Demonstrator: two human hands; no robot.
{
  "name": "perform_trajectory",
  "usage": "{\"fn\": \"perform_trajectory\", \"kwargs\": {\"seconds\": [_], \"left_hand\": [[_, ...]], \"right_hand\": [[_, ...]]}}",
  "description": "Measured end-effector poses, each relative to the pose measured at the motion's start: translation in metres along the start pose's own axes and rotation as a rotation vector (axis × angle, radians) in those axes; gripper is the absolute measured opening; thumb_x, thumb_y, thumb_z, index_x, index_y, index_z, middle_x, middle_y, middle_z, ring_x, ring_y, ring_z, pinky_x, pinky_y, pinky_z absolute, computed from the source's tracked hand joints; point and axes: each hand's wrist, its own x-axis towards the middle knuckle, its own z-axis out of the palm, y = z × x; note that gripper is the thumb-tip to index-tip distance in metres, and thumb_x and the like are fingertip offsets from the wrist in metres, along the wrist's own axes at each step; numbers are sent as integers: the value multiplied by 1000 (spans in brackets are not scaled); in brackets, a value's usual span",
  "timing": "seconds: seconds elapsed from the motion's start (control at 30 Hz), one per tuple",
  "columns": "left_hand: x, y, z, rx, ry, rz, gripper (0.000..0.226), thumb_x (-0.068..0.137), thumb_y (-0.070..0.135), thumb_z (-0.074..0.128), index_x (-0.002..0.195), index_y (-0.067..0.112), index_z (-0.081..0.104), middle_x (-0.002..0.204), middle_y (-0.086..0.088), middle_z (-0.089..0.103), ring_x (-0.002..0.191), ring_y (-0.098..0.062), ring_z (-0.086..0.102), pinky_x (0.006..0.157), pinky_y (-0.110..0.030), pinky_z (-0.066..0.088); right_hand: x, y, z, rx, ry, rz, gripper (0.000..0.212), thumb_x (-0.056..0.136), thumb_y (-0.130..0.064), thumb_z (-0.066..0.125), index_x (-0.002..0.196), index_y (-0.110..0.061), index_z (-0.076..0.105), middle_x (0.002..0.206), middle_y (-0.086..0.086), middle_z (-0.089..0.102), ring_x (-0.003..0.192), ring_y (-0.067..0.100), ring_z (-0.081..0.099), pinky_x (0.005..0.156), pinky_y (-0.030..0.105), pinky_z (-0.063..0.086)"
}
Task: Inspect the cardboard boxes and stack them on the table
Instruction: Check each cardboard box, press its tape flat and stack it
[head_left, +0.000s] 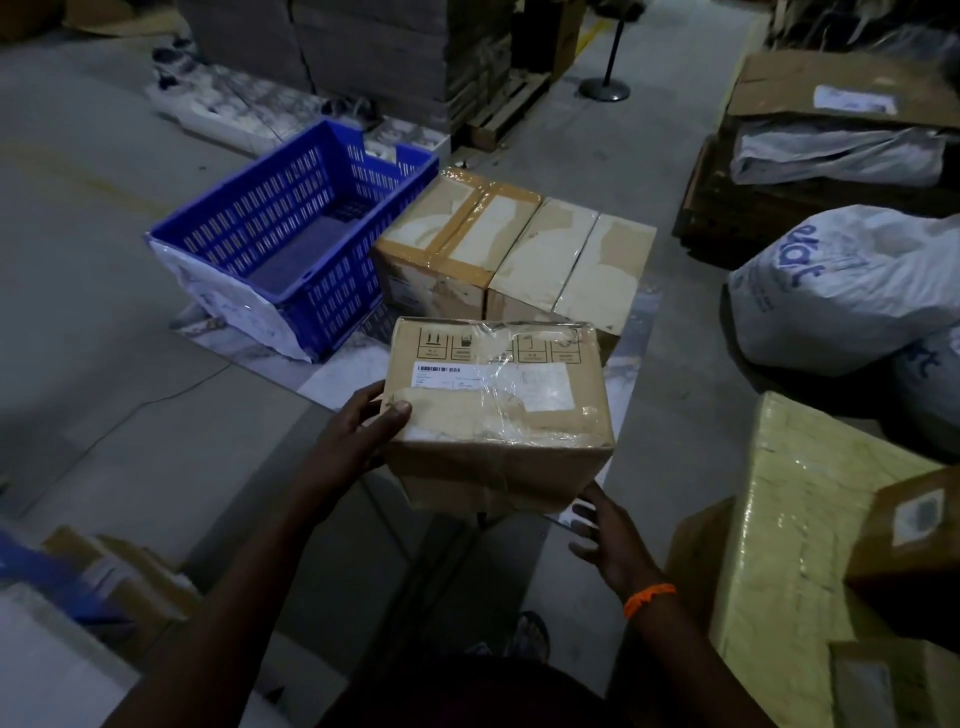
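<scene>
- Left hand (358, 436) clasps box (498, 410) edge; right hand (605, 535) under corner, fingers spread.
- Turn slowly — check the tape, then set it squarely.

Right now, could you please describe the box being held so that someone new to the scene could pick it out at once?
Start at the blue crate on the table; two taped boxes lie side by side to its right. The held box is nearer the person than those, between the left hand and right hand. Only it shows a white barcode label and printed handling symbols on top.
</scene>
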Motion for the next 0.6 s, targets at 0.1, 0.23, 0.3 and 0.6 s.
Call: {"fn": "perform_trajectory", "kwargs": {"seconds": [0.1, 0.23, 0.3, 0.6], "left_hand": [[-2, 7, -10, 51, 62, 43, 71, 86, 55, 71, 149, 39, 42, 134, 4, 55, 117, -19, 61, 87, -39, 57], [-5, 7, -17, 148, 191, 157, 54, 97, 41, 65, 147, 45, 44, 127, 11, 57, 116, -11, 60, 86, -39, 59], [-6, 4, -14, 235, 210, 217, 47, 101, 42, 59, 147, 47, 47, 133, 10, 58, 115, -1, 60, 91, -37, 58], [-5, 16, -21, 917, 361, 534, 41, 98, 14, 64, 138, 20, 63, 148, -13, 53, 135, -31, 48, 111, -42, 40]], "right_hand": [[4, 4, 7, -27, -21, 54, 48, 99, -57, 55, 128, -19, 61, 125, 9, 62, 98, 20, 60, 74, 34, 46], [2, 12, 22, 105, -108, 102, 35, 107, -47, 45, 107, -20, 66, 108, 12, 68, 92, 25, 62, 71, 38, 46], [2, 23, 28, 154, -164, 92, 43, 108, -50, 44, 115, -17, 71, 115, 17, 71, 102, 30, 65, 76, 43, 52], [-11, 3, 24, 93, -124, -283, 23, 102, -20, 64, 125, -21, 69, 113, 1, 77, 99, 15, 73, 78, 30, 62]]}}
